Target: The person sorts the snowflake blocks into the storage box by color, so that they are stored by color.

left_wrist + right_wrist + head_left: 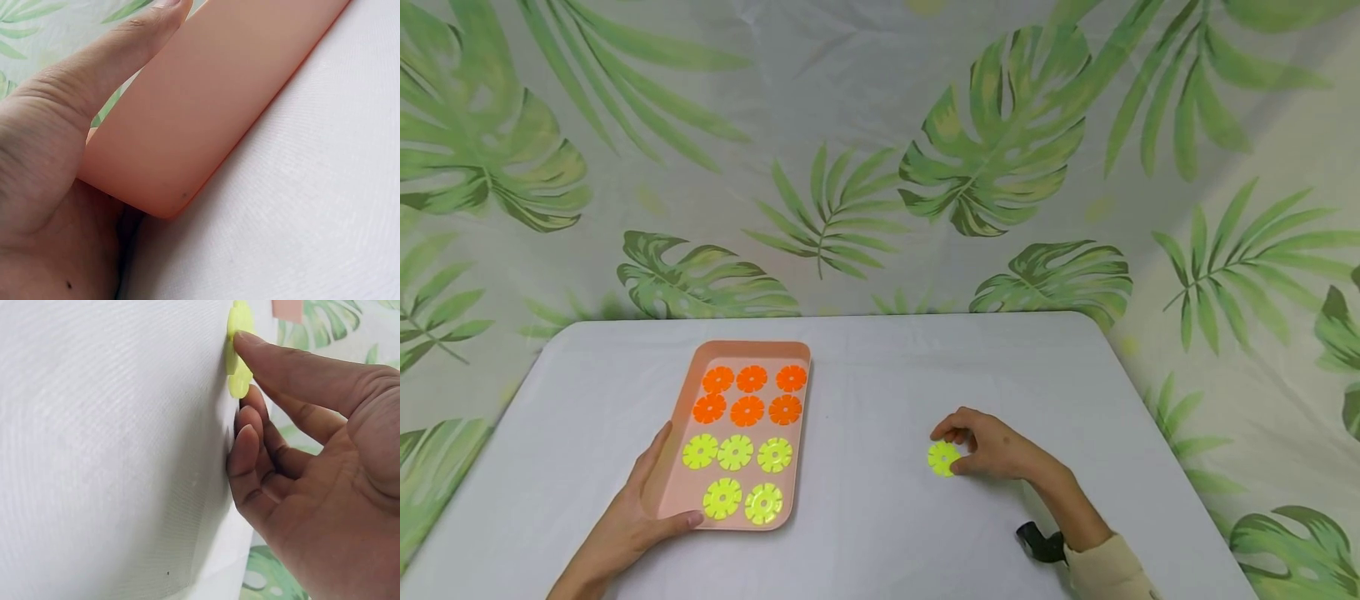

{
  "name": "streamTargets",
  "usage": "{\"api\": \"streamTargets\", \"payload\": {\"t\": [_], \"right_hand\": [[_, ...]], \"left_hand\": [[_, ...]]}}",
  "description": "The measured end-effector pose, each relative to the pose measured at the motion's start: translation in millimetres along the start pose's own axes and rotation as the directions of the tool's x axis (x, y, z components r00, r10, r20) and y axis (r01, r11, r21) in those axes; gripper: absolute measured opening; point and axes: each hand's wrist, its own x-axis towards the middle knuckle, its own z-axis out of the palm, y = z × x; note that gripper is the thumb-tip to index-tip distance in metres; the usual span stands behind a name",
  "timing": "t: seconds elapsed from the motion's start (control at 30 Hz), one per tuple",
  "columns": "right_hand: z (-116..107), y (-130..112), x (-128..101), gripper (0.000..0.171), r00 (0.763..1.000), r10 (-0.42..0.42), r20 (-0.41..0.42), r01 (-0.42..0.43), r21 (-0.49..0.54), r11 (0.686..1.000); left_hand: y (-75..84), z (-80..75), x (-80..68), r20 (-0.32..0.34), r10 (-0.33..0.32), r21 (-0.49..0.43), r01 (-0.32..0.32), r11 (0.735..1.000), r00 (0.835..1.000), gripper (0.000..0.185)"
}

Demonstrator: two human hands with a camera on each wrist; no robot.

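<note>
A pink tray (679,442) lies on the left of the table, with orange notched discs (747,411) in its far half and yellow-green ones (735,452) in its near half. Around the tray's near left corner my left hand (636,517) grips, thumb over the near rim and fingers along the left side. Its thumb (119,56) shows against the tray wall (200,94) in the left wrist view. To the right, my right hand (996,446) pinches a loose yellow-green notched disc (942,457) between thumb and fingers, low at the tabletop. In the right wrist view this disc (239,356) appears edge-on.
White cloth covers the table (865,400). A black curved object (1040,542) lies beside the right forearm, partly hidden by the sleeve (1108,571). Behind the table hangs a leaf-patterned cloth (842,208).
</note>
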Motion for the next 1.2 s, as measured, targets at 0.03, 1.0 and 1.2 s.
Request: {"api": "streamTargets", "payload": {"t": [0.03,1.0,1.2], "right_hand": [[0,0,0,0.041,1.0,0.003,0.001,-0.003,0.003,1.0],[-1,7,12,0.029,0.999,0.021,-0.024,-0.015,0.227,0.974],[9,-1,26,0.029,0.999,0.014,-0.028,-0.005,0.312,0.95]], "left_hand": [[-0.2,0.1,0.1,0.0,-0.003,0.0,0.003,1.0,1.0,0.128],[1.6,2.7,1.6,0.009,-0.001,-0.013,0.001,1.0,1.0,0.124],[0.4,-1.5,0.3,0.005,0.004,0.008,-0.004,1.0,1.0,0.126]]}}
